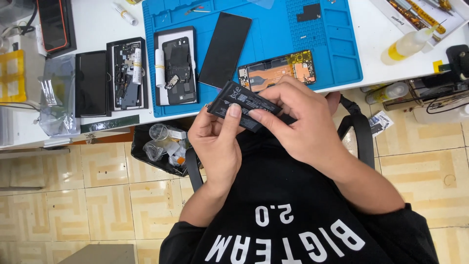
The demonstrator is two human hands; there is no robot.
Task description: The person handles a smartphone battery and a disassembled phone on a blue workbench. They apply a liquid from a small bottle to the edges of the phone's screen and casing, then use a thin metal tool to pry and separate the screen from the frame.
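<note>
Yellowish patterned floor tiles lie under you, and a white bench runs across the far side with a blue work mat on it. You hold a flat black battery above your lap, just near of the bench edge, tilted with its left end lower. It carries a pale printed label with a small square code near the left end. Your left hand grips that end, thumb pressed on the top face. Your right hand closes over the right end, fingers curled on top.

On the mat, just beyond the battery, lies an opened phone with orange and yellow insides, and to its left a black glass panel. Farther left sit two black tray-like boxes holding phone parts, one with a white paper roll. A yellow-tinted squeeze bottle rests far right. A black bin of clear wrappers stands under the bench.
</note>
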